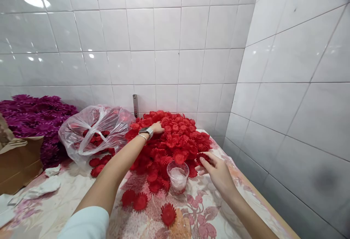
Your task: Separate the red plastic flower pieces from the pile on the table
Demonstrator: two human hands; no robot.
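A large heap of red artificial flower heads (pixel 175 133) lies against the tiled wall. My left hand (pixel 157 127), with a watch and a bracelet on its wrist, reaches into the upper left of this heap. Its fingertips are partly lost among the petals, so its grip is hidden. At the heap's right edge my right hand (pixel 216 166) pinches a dark red flower head (pixel 202 157) between thumb and fingers. Between the hands, nearer to me, stands a clear plastic cup (pixel 178 177) with a whitish, translucent substance in it. One loose red flower head (pixel 168 214) lies in front.
A tied clear plastic bag (pixel 95 133) with red flower heads sits left of the heap. Beyond it are purple flowers (pixel 43 118) and a cardboard box (pixel 23 162). A metal strip (pixel 135 105) leans on the wall. The patterned tablecloth (pixel 153 226) covers the table.
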